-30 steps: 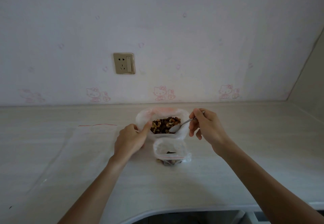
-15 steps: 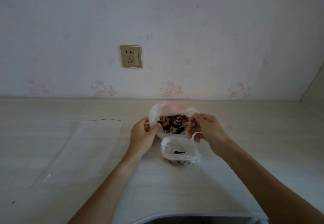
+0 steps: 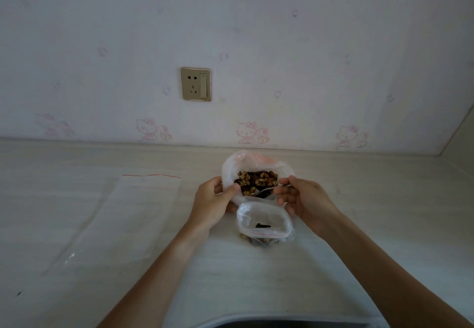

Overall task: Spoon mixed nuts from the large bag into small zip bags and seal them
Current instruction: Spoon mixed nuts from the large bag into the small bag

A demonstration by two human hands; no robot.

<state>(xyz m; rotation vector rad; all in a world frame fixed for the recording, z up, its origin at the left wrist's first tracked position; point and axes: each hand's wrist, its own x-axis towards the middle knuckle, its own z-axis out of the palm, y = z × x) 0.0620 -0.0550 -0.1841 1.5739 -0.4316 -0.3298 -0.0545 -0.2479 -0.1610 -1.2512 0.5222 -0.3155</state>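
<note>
The person is mid-scoop. The left hand pinches the near left rim of the large bag, holding its mouth open over the mixed nuts, and the right hand grips the spoon with curled fingers, its bowl down among the nuts at the bag's near edge. The large bag sits mid-bench, and just in front of it, touching, stands the small zip bag, open-mouthed with only a few nuts in the bottom (so filling has barely begun, I'd say). The next move calls for lifting a loaded spoon level over the rim and tipping it into that small mouth, which nothing is propping open. An empty zip bag lies flat well to the left.

Against a second ago, both hands have drawn closer around the large bag, the spoon has gone deeper, and the camera's view has shifted.
</note>
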